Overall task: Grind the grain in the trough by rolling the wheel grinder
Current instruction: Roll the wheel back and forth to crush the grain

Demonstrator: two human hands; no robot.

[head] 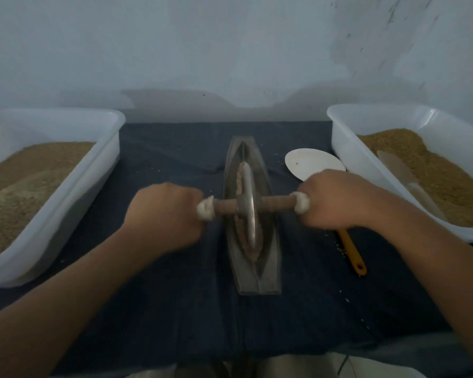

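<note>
Metal wheel (pixel 249 186) stands upright in the trough (pixel 268 257) on the table (pixel 175 159), grain (pixel 240 181) heaped beside its rim. Left hand (pixel 164 214) and right hand (pixel 336 199) each curl in a fist round the axle's (pixel 276 205) cloth-wrapped ends, knuckles up, forearms stretched forward.

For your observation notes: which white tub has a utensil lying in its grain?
The right tub: a wooden paddle lies there; the left tub holds only grain.
</note>
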